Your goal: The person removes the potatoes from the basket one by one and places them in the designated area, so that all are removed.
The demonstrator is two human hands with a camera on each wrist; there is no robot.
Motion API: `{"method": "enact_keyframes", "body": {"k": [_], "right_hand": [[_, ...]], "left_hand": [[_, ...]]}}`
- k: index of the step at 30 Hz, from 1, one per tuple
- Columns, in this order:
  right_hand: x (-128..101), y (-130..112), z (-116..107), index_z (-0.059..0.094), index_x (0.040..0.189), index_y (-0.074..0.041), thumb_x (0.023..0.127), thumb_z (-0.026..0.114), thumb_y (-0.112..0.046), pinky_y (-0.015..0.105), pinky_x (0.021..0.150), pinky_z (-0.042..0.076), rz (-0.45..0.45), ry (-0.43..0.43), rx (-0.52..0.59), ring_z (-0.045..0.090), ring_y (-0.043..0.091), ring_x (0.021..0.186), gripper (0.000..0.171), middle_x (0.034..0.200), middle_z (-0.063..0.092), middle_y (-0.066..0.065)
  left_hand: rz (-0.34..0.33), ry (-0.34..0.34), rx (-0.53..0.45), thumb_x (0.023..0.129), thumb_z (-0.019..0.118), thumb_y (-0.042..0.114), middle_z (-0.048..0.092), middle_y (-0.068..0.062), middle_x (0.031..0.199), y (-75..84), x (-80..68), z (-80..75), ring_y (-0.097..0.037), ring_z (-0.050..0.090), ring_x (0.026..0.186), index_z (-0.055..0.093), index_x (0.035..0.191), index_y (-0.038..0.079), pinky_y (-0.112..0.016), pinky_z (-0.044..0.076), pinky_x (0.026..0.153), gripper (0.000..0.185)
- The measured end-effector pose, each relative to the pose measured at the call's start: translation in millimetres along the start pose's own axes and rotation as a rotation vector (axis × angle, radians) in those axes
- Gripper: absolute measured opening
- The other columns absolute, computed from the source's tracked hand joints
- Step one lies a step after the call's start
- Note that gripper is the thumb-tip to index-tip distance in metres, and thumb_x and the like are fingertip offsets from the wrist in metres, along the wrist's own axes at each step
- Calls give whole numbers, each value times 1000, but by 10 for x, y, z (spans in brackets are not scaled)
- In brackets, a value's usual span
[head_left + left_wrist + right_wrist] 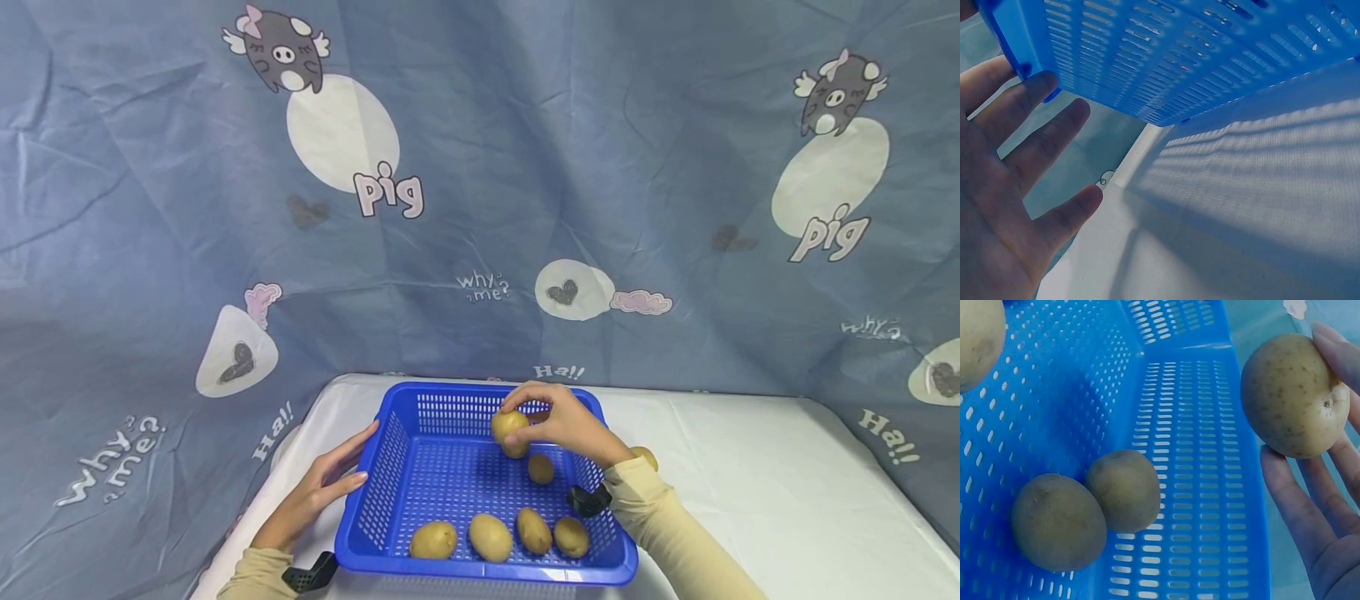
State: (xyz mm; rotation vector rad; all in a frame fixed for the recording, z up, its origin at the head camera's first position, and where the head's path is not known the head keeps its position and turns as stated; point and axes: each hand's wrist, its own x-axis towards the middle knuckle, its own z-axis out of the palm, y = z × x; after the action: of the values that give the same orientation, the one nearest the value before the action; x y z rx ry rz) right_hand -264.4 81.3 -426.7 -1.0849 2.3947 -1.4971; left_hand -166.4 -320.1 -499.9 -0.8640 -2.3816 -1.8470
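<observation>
Head view shows my right hand (566, 425) over the far half of the blue basket (390, 467), fingers and thumb curled round a potato (510, 432) held clear of the basket floor; right wrist view confirms that grip, the potato (1294, 394) pinched at my fingertips (1291, 487) above the basket's wall (1185, 337); my left hand (322, 487) lies at 9 o'clock of the basket, fingers straight and spread against its outer wall, holding nothing; left wrist view has those fingers (1041, 131) touching the basket's corner (1147, 56); a small potato (540, 468) sits on the mesh just below the held one, toward 6 o'clock; four potatoes (498, 537) line the near edge in a row; another potato (647, 457) rests on the white worktop (787, 492) at 3 o'clock, just outside the basket, partly hidden by my wrist.
</observation>
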Motion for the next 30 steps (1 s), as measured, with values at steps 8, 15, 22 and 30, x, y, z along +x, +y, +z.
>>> {"method": "enact_keyframes", "body": {"k": [8, 15, 22, 30], "right_hand": [[-112, 37, -107, 77, 112, -15, 79, 90, -16, 29, 91, 60, -1, 83, 64, 66, 14, 114, 35, 121, 72, 6], [-193, -23, -212, 75, 111, -10, 79, 90, -11, 30, 92, 61, -24, 131, 128, 66, 12, 115, 35, 125, 69, 16], [-285, -36, -322, 74, 110, -3, 79, 87, -3, 31, 91, 62, -54, 195, 156, 65, 7, 117, 33, 125, 67, 24], [-444, -46, -448, 74, 110, -4, 80, 87, -4, 32, 95, 61, -24, 257, 158, 62, 7, 124, 33, 125, 70, 13]], "left_hand": [[9, -5, -13, 102, 48, -1, 21, -35, 165, 5, -7, 5, 7, 37, 147, 27, 163, 2, -9, 31, 114, 64], [-21, -2, -8, 103, 48, 1, 21, -34, 166, -3, -6, -6, 9, 36, 147, 26, 163, 5, -9, 30, 113, 64], [-43, -12, -34, 103, 48, 2, 19, -30, 168, -17, -11, -4, 9, 34, 148, 24, 164, 5, -9, 30, 114, 65], [-50, -14, -46, 104, 48, 3, 17, -30, 169, -21, -4, -5, 10, 32, 149, 25, 164, 8, -7, 28, 114, 65]]}}
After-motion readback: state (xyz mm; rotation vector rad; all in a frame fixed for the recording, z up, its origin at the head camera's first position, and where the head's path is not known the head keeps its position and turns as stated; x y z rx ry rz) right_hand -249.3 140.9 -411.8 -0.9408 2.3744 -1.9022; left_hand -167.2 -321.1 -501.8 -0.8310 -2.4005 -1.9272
